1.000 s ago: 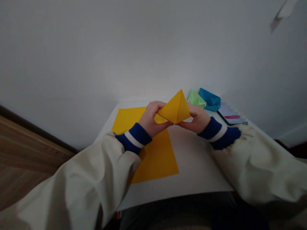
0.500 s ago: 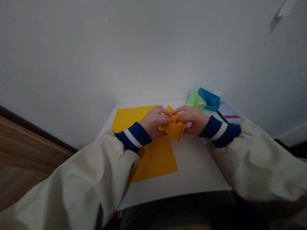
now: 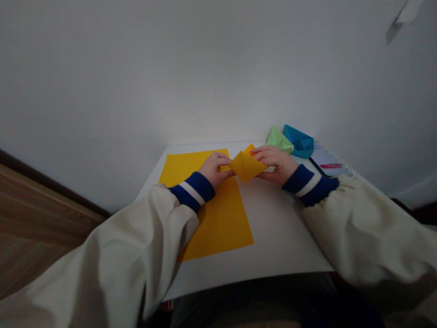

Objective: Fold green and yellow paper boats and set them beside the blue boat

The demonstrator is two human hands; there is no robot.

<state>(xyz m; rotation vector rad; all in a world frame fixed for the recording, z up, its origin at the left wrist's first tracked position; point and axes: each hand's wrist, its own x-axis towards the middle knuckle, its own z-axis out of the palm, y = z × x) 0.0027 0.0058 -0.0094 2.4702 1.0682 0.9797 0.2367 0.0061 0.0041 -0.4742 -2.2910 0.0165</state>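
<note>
A folded yellow paper (image 3: 246,166), a pointed origami shape, is held above the white table between both hands. My left hand (image 3: 215,169) pinches its left corner between thumb and fingers. On the other side, my right hand (image 3: 276,164) grips the right part, with fingers over the back and the thumb side below. One flat panel of the shape faces me and a small peak rises behind it. Under my left hand and forearm lies a flat yellow sheet (image 3: 220,223), partly covered by the sleeve.
At the back right of the white table (image 3: 287,241) rest a light green folded paper (image 3: 280,142) and a blue folded paper (image 3: 299,141). Beside them is a flat device with a lit, partly blurred screen (image 3: 329,164). A pale wall (image 3: 211,73) stands directly behind.
The yellow folded paper has been tilted so a flat panel now faces me, where its open middle showed before. My left hand has drawn back slightly to its left corner.
</note>
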